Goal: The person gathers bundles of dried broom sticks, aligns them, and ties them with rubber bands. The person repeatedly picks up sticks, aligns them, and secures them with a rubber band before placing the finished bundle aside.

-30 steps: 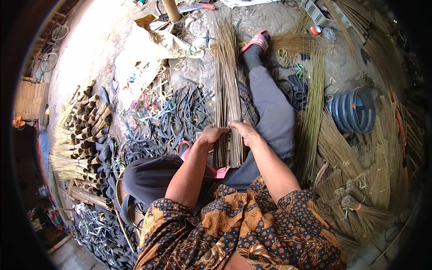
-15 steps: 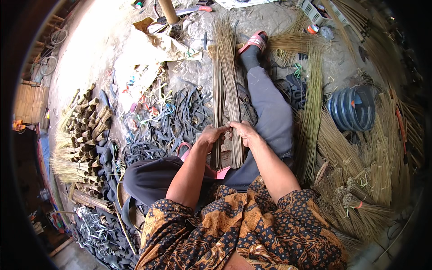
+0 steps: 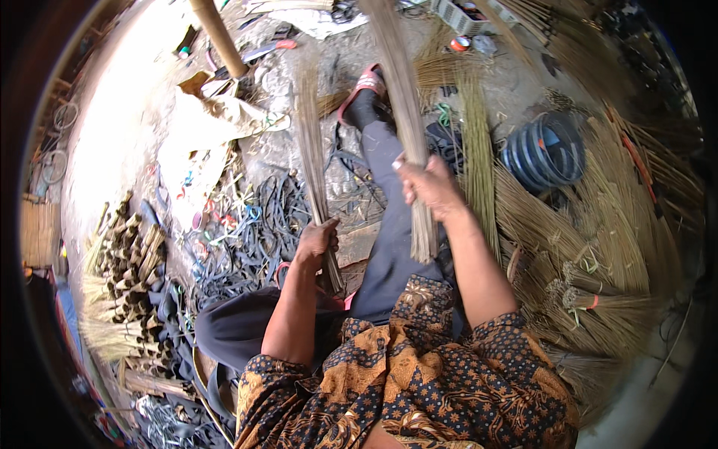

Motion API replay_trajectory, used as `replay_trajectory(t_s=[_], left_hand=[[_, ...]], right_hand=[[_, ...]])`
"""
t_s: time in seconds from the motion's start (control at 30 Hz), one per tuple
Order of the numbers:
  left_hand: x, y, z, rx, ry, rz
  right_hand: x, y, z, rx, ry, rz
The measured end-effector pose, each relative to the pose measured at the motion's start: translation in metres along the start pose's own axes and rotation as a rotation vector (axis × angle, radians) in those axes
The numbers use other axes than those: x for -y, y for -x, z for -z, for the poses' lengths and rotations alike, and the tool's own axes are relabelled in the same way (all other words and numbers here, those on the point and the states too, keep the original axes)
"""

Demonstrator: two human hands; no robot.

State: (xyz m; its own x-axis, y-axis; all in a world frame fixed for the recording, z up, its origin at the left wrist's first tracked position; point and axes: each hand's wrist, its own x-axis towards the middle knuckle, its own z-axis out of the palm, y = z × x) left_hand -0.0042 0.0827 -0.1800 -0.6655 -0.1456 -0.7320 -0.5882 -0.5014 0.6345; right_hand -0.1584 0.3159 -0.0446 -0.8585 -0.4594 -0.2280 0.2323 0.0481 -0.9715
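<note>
Head view: left hand [image 3: 317, 241] clamped on one stalk bundle [image 3: 311, 150]; right hand [image 3: 435, 187], apart, clamped on a second bundle [image 3: 405, 105].

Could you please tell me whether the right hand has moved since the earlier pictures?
Yes. The right hand, holding a bundle of stalks, has moved right, away from the left hand and closer to the blue ribbed container.

left hand [image 3: 317, 241] clenched, right hand [image 3: 433, 187] clenched higher

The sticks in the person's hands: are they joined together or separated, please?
Separated: the left hand grips a thinner bundle, the right hand grips a thicker bundle, with a gap between.
</note>
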Motion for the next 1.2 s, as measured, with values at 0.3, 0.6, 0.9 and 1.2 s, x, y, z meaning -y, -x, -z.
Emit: replay_trajectory(t_s=[0.3,0.6,0.9,1.2], left_hand=[[-0.079,0.047,-0.001,0.037,0.191,-0.268],[-0.101,0.113,-0.009,0.036,0.001,-0.424],[-0.097,0.117,-0.058,0.500,-0.176,-0.274],[-0.092,0.108,-0.078,0.059,-0.674,-1.171]], right_hand=[[-0.085,0.014,0.134,-0.497,0.481,-0.310],[-0.170,0.050,0.124,-0.346,1.089,-0.631],[0.051,0.022,0.019,-0.073,0.092,0.230],[0.083,0.010,-0.116,0.001,-0.170,0.432]])
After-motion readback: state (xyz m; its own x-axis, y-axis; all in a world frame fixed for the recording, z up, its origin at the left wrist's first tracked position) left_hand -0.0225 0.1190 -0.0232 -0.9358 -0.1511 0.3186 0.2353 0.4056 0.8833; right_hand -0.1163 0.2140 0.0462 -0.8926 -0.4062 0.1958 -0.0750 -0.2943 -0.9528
